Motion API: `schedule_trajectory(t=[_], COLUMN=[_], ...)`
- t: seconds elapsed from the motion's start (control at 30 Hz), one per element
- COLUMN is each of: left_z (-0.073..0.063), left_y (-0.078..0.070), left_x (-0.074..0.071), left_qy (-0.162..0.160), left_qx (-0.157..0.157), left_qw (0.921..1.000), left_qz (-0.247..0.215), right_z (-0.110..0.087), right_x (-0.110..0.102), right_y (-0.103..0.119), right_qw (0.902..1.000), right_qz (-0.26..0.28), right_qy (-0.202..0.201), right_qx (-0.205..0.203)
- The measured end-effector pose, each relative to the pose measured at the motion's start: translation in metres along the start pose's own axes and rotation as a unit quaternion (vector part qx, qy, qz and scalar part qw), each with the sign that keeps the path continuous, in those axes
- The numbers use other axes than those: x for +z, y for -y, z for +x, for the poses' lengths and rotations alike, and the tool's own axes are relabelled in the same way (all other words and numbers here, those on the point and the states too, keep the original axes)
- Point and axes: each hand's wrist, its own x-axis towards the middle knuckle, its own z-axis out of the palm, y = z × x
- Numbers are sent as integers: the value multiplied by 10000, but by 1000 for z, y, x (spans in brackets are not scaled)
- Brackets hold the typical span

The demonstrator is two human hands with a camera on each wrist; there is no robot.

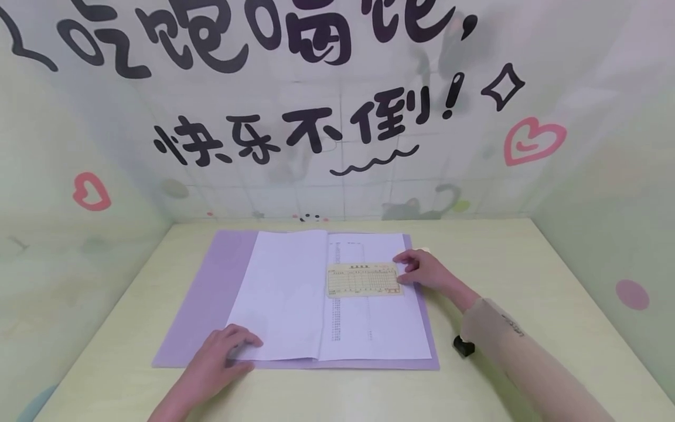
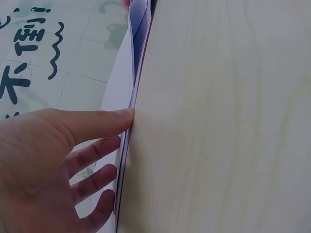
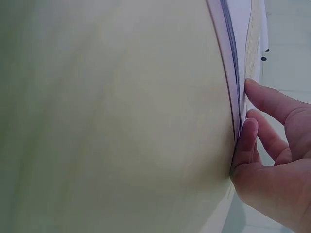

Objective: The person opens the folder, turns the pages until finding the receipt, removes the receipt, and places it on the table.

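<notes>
A purple folder (image 1: 203, 293) lies spread on the table with white pages inside. A cream printed paper slip (image 1: 364, 280), ruled like a form, rests across the upper part of the right-hand printed page (image 1: 390, 328). My right hand (image 1: 424, 269) has its bent fingers and thumb at the slip's right edge and pinches it there; the right wrist view shows the fingertips (image 3: 251, 86) by the slip, close to the folder's edge. On the lower left corner of the left-hand white page (image 1: 285, 287) rests my left hand (image 1: 216, 357), fingers spread, thumb at the folder's front edge.
A small black object (image 1: 464, 346) lies on the table by the right sleeve (image 1: 522, 351). Just beyond my right hand shows a bit of something cream (image 1: 423, 251), mostly hidden. Pale walls with black lettering (image 1: 316, 129) enclose the table (image 1: 337, 395) at the back and sides.
</notes>
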Motion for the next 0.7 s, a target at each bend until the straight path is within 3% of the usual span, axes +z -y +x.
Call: schedule_trajectory(t=[0.37, 0.7], left_z=[1, 0], left_y=[-1, -2], left_x=[-2, -3], left_qy=[113, 90], left_qx=[-124, -41], left_qw=[9999, 9999], left_qz=[6, 71], right_z=[1, -2], right_x=[2, 3], right_y=[1, 2], right_qw=[10000, 9999], right_qz=[6, 21], right_qy=[-97, -124], right_qx=[-24, -12])
